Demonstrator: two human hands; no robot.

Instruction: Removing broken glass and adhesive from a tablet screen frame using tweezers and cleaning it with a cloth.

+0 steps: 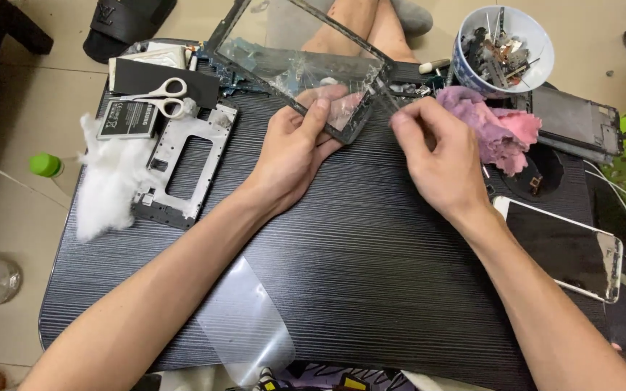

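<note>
Dark ribbed worktop (pixel 371 275) over a pale tiled floor carries the glass panel (pixel 306 54), tilted up at its far middle. Left hand (pixel 295 148) is clamped on the panel's near edge, thumb on top; right hand (pixel 440 156), just right of the panel, pinches its fingertips together at the panel's near corner, on what I cannot tell. Glue residue still streaks the glass, so cleaning looks partway. Left of the panel lie scissors (pixel 164 98), a bare frame (pixel 186 170) and cotton (pixel 110 181); right of it, a pink cloth (pixel 498 127).
</note>
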